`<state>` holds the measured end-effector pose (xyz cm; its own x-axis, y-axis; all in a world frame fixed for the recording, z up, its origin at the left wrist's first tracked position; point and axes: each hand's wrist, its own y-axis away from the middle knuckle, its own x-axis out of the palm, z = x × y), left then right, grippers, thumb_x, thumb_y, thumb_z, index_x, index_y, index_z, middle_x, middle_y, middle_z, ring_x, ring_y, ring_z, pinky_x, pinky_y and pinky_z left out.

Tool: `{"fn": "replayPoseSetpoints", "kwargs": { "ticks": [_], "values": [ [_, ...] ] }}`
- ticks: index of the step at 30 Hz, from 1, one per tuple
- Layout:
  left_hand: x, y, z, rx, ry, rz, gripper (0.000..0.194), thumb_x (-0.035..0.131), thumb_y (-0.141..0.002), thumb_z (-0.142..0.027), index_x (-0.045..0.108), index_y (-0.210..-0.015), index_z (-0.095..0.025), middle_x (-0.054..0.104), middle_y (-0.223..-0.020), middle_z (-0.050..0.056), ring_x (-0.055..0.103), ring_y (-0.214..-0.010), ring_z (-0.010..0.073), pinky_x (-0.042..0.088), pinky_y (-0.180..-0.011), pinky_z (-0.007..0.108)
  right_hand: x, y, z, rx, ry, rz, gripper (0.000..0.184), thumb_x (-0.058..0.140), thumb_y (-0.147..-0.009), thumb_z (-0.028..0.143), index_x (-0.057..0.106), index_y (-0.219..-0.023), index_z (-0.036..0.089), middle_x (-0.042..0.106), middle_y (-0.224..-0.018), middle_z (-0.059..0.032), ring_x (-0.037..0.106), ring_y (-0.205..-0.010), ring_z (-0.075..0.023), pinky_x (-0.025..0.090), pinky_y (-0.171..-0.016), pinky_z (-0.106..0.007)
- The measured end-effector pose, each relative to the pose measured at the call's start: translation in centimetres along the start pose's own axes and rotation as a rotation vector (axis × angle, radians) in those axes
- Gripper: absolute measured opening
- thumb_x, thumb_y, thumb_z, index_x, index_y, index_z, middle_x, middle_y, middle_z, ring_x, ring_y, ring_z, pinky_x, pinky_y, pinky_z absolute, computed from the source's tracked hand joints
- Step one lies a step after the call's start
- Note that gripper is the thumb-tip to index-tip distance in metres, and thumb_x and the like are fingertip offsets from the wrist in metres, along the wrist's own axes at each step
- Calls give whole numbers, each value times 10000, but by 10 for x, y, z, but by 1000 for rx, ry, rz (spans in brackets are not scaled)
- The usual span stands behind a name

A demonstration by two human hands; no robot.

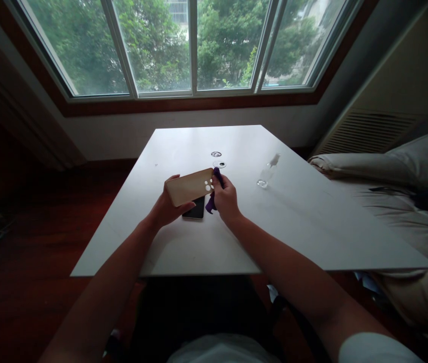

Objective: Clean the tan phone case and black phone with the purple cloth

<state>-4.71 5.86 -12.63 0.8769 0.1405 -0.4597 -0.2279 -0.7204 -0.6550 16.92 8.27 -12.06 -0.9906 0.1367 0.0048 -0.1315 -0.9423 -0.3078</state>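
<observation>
Above the black smartphone lying on the white desk, a tan rectangular phone case is gripped by the left hand; a purple cloth is pinched against its right end by the right hand fingers.

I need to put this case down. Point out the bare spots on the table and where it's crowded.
The white table is bare along its near edge, over its left part beside the left hand, and on the right beyond the clear bottle. The middle is crowded: both hands, the tan case, the purple cloth in the right hand, a dark phone and two round holes.
</observation>
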Motion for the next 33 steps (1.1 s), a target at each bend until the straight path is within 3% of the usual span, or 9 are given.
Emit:
{"fn": "replayPoseSetpoints", "kwargs": {
  "ticks": [4,13,16,20,24,27,29,33],
  "values": [
    [-2,-4,-13,-81,-11,-86,848,774,-854,-536,322,-1484,-194,506,-1409,209,593,-1239,317,575,-975,435,2,0,3,90,-77,-88,495,607,-882,628,690,-1119,201,658,-808,-9,549,-574,-126,467,-511,-252],
    [-6,-6,-17,-162,64,-133,1065,818,-819,-539,175,-1590,-182,590,-1257,184,669,-1028,263,617,-774,339,3,-1,1,111,-76,-66,484,610,-874,645,682,-1047,199,667,-844,-25,550,-540,-118,466,-490,-258],
    [-6,-6,-14,-195,121,-142,929,799,-839,-523,288,-1542,-196,614,-1175,136,668,-967,234,597,-748,317,4,-1,1,111,-87,-73,478,624,-868,634,687,-1046,196,658,-832,-14,540,-525,-108,453,-476,-250],
    [-7,-8,-13,-262,206,-165,580,741,-879,-528,561,-1319,-196,644,-1116,98,646,-942,214,545,-774,299,4,-1,3,91,-113,-97,484,641,-862,616,693,-1090,192,670,-844,-6,584,-527,-110,475,-489,-252],
    [-12,-12,-15,-371,304,-154,451,694,-903,-572,705,-1136,-186,693,-1035,75,632,-928,213,491,-765,289,3,0,5,97,-118,-86,459,662,-860,584,704,-1101,196,680,-863,-12,603,-516,-108,465,-472,-244],
    [-16,-12,-13,-484,412,-145,598,519,-947,-713,773,-1006,-176,705,-888,75,629,-812,203,456,-689,296,1,2,7,98,-109,-60,423,681,-854,572,716,-1040,194,678,-830,-8,588,-514,-103,462,-472,-240],
    [-17,-12,-10,-573,523,-103,745,400,-936,-804,788,-1040,-176,703,-820,79,635,-751,209,450,-650,306,1,2,7,97,-115,-39,406,698,-844,567,719,-993,190,673,-799,-6,580,-514,-104,462,-475,-241],
    [-17,-11,-5,-726,754,45,870,383,-872,-886,761,-1180,-165,756,-951,115,695,-830,256,488,-673,321,2,1,7,125,-155,-25,413,736,-811,565,718,-948,176,671,-767,-10,557,-499,-99,446,-462,-238]
  ]
}}
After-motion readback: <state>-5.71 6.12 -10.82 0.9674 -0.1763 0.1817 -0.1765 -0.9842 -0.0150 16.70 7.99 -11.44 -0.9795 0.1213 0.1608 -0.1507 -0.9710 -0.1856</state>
